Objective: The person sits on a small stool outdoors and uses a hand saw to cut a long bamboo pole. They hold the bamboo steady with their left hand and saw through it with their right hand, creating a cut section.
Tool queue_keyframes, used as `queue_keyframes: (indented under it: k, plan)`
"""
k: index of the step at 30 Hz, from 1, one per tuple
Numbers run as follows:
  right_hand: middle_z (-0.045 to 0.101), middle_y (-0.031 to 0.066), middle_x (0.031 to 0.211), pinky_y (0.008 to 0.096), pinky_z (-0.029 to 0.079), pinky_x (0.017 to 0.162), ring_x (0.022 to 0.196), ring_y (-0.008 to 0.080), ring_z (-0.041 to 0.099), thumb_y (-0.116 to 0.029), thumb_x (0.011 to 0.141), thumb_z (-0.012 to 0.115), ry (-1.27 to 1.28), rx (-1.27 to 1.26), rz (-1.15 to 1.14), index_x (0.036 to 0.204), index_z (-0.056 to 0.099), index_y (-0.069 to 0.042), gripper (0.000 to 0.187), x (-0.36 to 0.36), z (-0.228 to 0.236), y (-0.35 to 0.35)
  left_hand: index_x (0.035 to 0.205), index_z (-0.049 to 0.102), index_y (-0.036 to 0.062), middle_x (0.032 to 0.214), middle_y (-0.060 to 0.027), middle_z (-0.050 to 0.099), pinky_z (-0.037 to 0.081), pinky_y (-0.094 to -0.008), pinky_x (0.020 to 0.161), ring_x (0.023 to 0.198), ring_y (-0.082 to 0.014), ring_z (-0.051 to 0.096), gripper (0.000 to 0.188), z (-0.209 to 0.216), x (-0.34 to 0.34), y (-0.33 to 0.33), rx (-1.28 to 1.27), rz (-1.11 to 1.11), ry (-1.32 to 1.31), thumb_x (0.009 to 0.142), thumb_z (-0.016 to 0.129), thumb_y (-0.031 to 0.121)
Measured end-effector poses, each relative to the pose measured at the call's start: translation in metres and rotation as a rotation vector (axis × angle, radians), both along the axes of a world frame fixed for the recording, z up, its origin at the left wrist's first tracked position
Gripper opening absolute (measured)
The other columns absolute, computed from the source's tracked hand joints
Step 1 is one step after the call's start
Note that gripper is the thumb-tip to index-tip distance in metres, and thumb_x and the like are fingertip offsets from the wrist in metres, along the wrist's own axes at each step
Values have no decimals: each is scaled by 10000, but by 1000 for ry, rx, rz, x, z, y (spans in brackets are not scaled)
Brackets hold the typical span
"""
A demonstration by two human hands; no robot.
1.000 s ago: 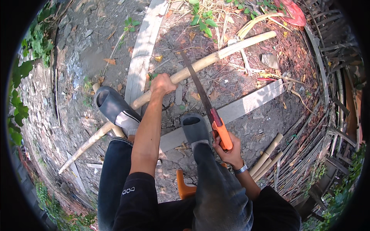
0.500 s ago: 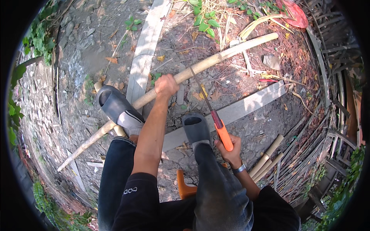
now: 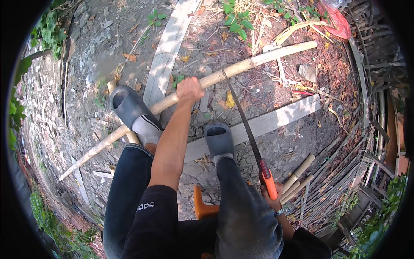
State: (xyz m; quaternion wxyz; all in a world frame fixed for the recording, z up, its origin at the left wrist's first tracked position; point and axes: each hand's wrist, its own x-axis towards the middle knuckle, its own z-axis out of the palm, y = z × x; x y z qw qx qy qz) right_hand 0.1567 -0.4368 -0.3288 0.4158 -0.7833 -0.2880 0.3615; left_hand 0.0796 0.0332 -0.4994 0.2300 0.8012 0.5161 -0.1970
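A long, pale wooden pole (image 3: 271, 55) slants across the ground from lower left to upper right. My left hand (image 3: 190, 89) is closed around it near its middle. My left foot, in a grey slip-on shoe (image 3: 127, 103), rests over the pole farther down, with another short stick partly hidden beneath. In my right hand (image 3: 276, 199), beside my right knee, is the orange handle of a hand saw (image 3: 249, 128). The saw's narrow dark blade reaches up and left, its tip end against the pole just right of my left hand. Part of my right hand is hidden by the handle and my leg.
Grey boards (image 3: 276, 120) lie on the dirt, one under my left foot's side and one beyond my right shoe (image 3: 218, 140). Several short cut poles (image 3: 300, 169) and thin sticks lie at right. An orange plastic piece (image 3: 202, 205) shows between my legs. A red bag (image 3: 336, 21) lies far right.
My right hand has drawn the saw back toward me and to the right, so more of its blade shows below the pole. My left hand keeps its grip on the pole.
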Motion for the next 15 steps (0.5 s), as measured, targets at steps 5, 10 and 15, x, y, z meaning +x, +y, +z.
queue_keyframes:
  k: [5,10,15]
  plan:
    - [530,8,542,295,400,489,461,108,527,-87,877,746,-59,23,-3,723,652,-24,191,6,-17,17,1062,782,16,1105,-224,764,583,-422,972,1085,-353,739,346,3,3,-1,-19,0,-14,802,674,218]
    - [522,-5,550,292,398,496,471,95,513,-91,890,737,-2,78,-14,759,672,-16,164,6,-22,66,1072,783,18,1121,-220,762,575,-419,982,1105,-342,733,358,-2,-3,1,-12,9,-18,820,670,247]
    - [547,-28,574,262,409,510,516,51,514,-72,905,724,50,41,-78,797,688,-5,132,-6,-38,85,1095,777,15,1147,-228,754,561,-412,1007,1119,-340,727,377,5,4,-1,-41,11,-1,829,651,250]
